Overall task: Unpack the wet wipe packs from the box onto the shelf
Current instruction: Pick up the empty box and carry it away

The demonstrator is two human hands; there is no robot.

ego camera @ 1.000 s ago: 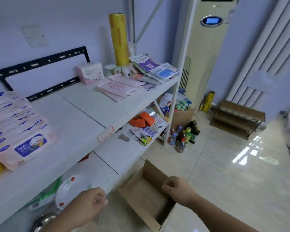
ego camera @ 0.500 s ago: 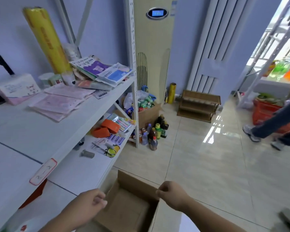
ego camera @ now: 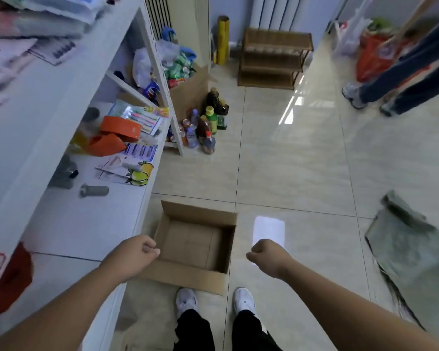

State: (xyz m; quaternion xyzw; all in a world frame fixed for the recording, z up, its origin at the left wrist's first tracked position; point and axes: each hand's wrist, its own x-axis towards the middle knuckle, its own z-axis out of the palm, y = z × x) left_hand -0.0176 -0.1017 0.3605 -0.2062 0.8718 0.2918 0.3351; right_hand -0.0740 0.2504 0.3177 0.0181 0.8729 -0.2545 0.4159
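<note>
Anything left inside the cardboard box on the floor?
The cardboard box shows only its bare bottom, no wet wipe packs. The left hand covers a bit of its near-left corner.

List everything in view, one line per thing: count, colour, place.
cardboard box: one, brown, open and empty, on the floor beside the shelf
shelf: one, white, left side
orange packs: two, on the lower shelf board
grey cylinder: one, lying on the lower board
bottles: a cluster, mixed colours, on the floor past the shelf post
yellow roll: one, standing by the far wall
wooden rack: one, brown, far wall
another person's legs: blue trousers, top right
shoes: two, white, behind the box
left hand: loosely closed, empty, at the box's left edge
right hand: loosely closed, empty, right of the box
</note>
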